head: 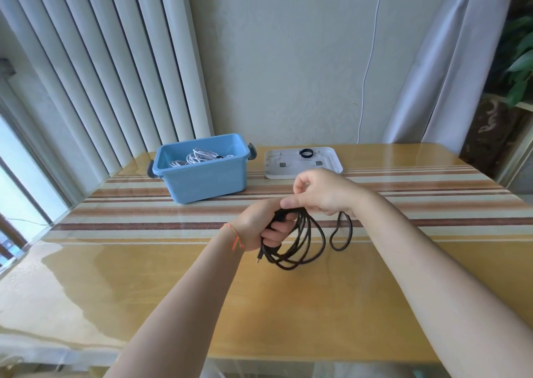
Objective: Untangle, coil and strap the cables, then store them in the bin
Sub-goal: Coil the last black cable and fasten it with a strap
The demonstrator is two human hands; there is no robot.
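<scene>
two hands meet above the tabletop [288, 305]. my left hand [261, 227] grips the gathered loops of the black cable [302, 242]; my right hand [320, 193] pinches a strand, the pinch partly hidden. white cable [199, 158] lies in the bin [202, 181]; small bits on the lid [331, 164] are unclear.

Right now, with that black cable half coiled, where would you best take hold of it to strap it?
Hedged: grip the black cable at the top, where the left hand bunches its loops, coming from above; below, the loops hang loose and splay apart.
</scene>
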